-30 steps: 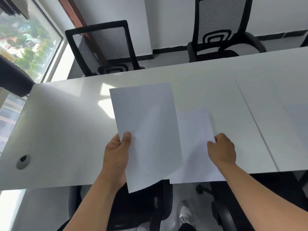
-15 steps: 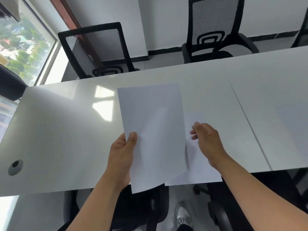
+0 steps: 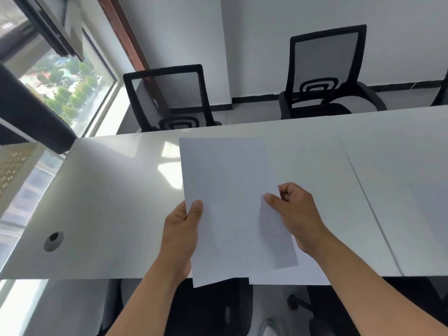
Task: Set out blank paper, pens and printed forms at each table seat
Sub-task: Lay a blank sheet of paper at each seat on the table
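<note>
Two black mesh chairs [image 3: 169, 98] behind white table [image 3: 109, 202], window [image 3: 63, 88] left

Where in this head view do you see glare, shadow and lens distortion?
Head view: window glare makes a bright patch on the white table just left of the paper stack; the right hand casts a grey shadow on the sheets below it; the wide lens splays the chair backs outward.

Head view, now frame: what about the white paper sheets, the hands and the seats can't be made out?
- White paper stack: sheet count unreadable, since the top sheet covers the rest.
- White sheet on the white table: mostly hidden by the stack and the right hand.
- Left hand: fingers hidden beneath the stack.
- Near-side black chairs: mostly hidden by the table and arms.
- Pens, printed forms: none visible.
</note>
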